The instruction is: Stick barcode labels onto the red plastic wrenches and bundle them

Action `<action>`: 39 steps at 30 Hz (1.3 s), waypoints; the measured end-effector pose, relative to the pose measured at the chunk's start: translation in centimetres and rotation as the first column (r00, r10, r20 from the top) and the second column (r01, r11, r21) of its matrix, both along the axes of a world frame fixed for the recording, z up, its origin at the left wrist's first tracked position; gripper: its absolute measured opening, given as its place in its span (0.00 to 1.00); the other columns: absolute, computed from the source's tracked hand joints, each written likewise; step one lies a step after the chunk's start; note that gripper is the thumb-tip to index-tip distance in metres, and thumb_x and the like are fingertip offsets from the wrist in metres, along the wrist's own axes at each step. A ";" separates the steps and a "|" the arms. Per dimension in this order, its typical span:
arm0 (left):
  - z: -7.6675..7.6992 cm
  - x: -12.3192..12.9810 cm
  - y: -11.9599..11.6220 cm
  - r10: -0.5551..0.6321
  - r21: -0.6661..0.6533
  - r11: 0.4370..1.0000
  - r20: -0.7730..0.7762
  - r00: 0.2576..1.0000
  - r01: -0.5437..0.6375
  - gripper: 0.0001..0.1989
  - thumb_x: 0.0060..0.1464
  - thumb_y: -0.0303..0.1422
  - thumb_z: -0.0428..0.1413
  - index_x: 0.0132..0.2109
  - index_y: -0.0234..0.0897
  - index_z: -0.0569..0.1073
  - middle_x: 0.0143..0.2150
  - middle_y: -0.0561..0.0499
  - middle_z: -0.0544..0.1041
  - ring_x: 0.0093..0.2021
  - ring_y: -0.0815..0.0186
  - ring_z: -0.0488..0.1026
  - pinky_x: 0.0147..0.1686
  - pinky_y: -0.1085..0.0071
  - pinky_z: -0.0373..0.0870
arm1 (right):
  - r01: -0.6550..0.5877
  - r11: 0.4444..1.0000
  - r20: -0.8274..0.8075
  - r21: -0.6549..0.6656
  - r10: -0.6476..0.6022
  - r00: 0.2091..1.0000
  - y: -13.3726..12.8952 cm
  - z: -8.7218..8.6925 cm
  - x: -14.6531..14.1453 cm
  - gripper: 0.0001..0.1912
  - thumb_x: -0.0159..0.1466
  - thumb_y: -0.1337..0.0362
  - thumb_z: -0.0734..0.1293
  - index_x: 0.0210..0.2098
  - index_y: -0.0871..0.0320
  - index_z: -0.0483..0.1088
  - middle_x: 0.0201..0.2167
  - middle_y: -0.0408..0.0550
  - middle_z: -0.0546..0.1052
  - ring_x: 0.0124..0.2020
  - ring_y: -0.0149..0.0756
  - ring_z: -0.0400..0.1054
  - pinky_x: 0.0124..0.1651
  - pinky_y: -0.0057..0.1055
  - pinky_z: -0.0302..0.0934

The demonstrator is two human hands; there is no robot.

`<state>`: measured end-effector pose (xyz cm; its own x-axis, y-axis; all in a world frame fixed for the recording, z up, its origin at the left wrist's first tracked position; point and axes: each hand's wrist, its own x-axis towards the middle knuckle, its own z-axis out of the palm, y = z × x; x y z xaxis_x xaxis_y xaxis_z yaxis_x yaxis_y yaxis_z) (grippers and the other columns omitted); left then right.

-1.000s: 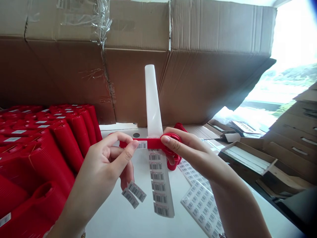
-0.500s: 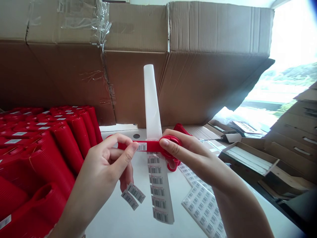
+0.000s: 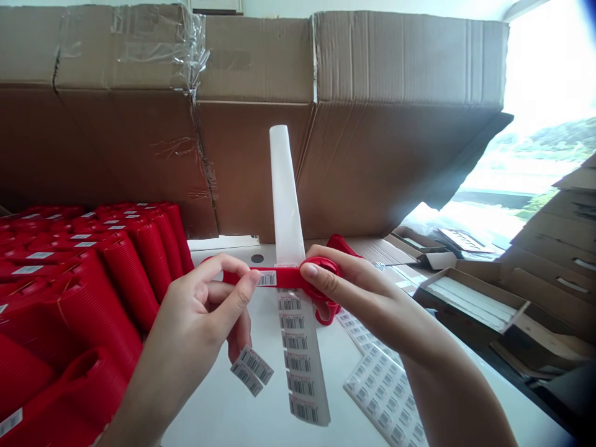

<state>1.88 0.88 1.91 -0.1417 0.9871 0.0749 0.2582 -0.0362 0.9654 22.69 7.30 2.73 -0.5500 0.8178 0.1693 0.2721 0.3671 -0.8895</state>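
Observation:
A red plastic piece (image 3: 289, 277) is held level between both hands, with a white barcode label (image 3: 267, 278) on its flat bar. My left hand (image 3: 209, 304) pinches the bar at the label's left edge, while two more barcode labels (image 3: 252, 370) hang from its lower fingers. Around the rounded right end of the piece, my right hand (image 3: 342, 279) is closed, its thumb on top. Beneath the piece runs a long strip of barcode labels (image 3: 298, 354), its blank white upper part standing up against the cardboard.
Stacked red pieces (image 3: 102, 279) with labels fill the left side. Large cardboard boxes (image 3: 261, 161) stand behind the white table (image 3: 209, 403). Label sheets (image 3: 386, 385) lie at the right, near an open box (image 3: 470, 298) of white items.
The whole view has shifted slightly, so things appear a little lower. Both hands keep the same hold on the red piece, and the loose labels at my left hand have tilted slightly.

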 end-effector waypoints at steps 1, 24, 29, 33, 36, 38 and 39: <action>0.0 0.0 0.0 0.001 0.004 1.000 -0.006 1.000 -0.001 0.18 0.61 0.54 0.56 0.39 0.44 0.72 0.14 0.61 0.70 0.17 0.71 0.62 0.22 0.77 0.62 | -0.001 1.000 0.000 0.003 0.001 1.000 0.0 0.0 0.0 0.23 0.70 0.40 0.62 0.33 0.53 0.68 0.30 0.44 0.72 0.34 0.36 0.69 0.32 0.29 0.62; 0.1 -0.7 0.7 0.248 0.231 0.942 0.012 0.969 -0.245 0.19 0.60 0.50 0.58 0.37 0.45 0.59 0.22 0.60 0.71 0.19 0.68 0.66 0.21 0.73 0.63 | 0.182 0.983 0.019 -0.032 -0.181 0.983 1.4 -0.2 -0.5 0.23 0.65 0.40 0.67 0.33 0.55 0.68 0.26 0.44 0.72 0.33 0.39 0.70 0.31 0.31 0.64; -0.1 -0.3 -0.9 0.480 0.583 0.687 0.082 0.873 -0.433 0.27 0.57 0.46 0.62 0.54 0.49 0.54 0.69 0.43 0.60 0.62 0.51 0.70 0.59 0.54 0.73 | 0.149 0.988 -0.010 -0.035 -0.150 0.989 0.8 -0.1 -0.7 0.23 0.67 0.40 0.66 0.33 0.55 0.66 0.29 0.44 0.72 0.35 0.39 0.70 0.35 0.31 0.66; -2.6 1.0 1.8 0.470 0.699 0.653 -0.072 0.879 -0.292 0.40 0.50 0.45 0.68 0.59 0.45 0.52 0.75 0.34 0.43 0.74 0.43 0.53 0.66 0.46 0.65 | 0.043 0.999 -0.060 -0.004 -0.043 0.997 -0.3 -0.2 -1.6 0.22 0.68 0.42 0.65 0.33 0.55 0.66 0.27 0.43 0.70 0.32 0.38 0.69 0.32 0.31 0.65; -3.4 1.3 3.0 0.386 0.648 0.715 -0.053 0.921 -0.263 0.41 0.52 0.48 0.67 0.61 0.46 0.50 0.73 0.33 0.50 0.71 0.45 0.59 0.57 0.46 0.73 | -0.005 1.000 -0.085 0.021 0.007 0.996 -0.7 -0.2 -1.8 0.21 0.69 0.43 0.65 0.34 0.55 0.66 0.29 0.44 0.72 0.32 0.37 0.69 0.32 0.31 0.66; -3.1 1.1 3.0 0.290 0.538 0.805 0.010 0.957 -0.250 0.39 0.54 0.49 0.65 0.61 0.47 0.50 0.68 0.35 0.59 0.70 0.45 0.61 0.49 0.49 0.78 | -0.027 0.999 -0.097 0.018 0.029 0.995 -0.6 -0.1 -1.6 0.21 0.69 0.43 0.66 0.34 0.55 0.67 0.28 0.44 0.71 0.31 0.37 0.69 0.33 0.32 0.66; -2.8 0.9 2.8 0.240 0.498 0.836 0.048 0.970 -0.232 0.36 0.56 0.49 0.63 0.61 0.48 0.50 0.67 0.36 0.60 0.69 0.46 0.62 0.46 0.52 0.80 | -0.034 0.999 -0.105 0.014 0.036 0.994 -0.5 -0.1 -1.4 0.21 0.69 0.43 0.66 0.34 0.55 0.67 0.27 0.43 0.70 0.31 0.37 0.69 0.33 0.32 0.66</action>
